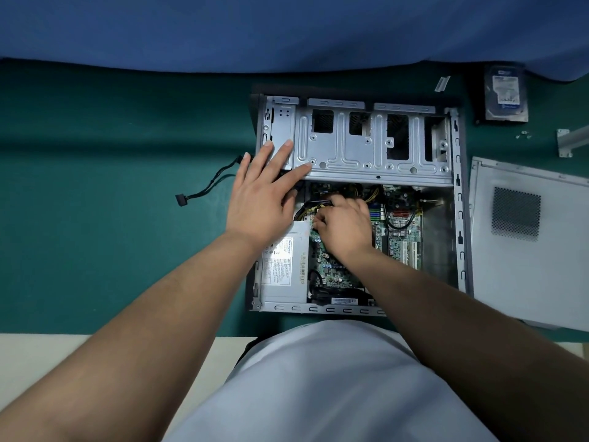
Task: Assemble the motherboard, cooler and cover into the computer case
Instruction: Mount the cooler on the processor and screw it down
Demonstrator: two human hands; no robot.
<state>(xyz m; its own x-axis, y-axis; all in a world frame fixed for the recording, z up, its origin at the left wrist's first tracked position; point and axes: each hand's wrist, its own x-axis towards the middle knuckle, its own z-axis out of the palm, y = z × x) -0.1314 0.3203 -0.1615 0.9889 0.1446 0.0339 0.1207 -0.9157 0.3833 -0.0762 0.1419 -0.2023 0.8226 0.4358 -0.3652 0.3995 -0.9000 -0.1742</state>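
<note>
The open computer case (pixel 459 218) lies flat on the green table mat. The green motherboard (pixel 403 237) sits inside it, beside the grey power supply (pixel 280 269). My left hand (pixel 264 193) rests flat with straight fingers on the left end of the silver drive cage (pixel 366 141). My right hand (pixel 344 224) is down inside the case over the motherboard, fingers curled around something near the yellow and black cable bundle (pixel 373 194); what it grips is hidden. The grey side cover (pixel 522 244) lies to the right of the case. No cooler is visible.
A black cable with a connector (pixel 191 196) trails out of the case to the left. A hard drive (pixel 505 94) lies at the back right, with a metal bracket (pixel 570 140), small screws (pixel 524 134) and a small strip (pixel 442 83) nearby. Blue cloth covers the far side.
</note>
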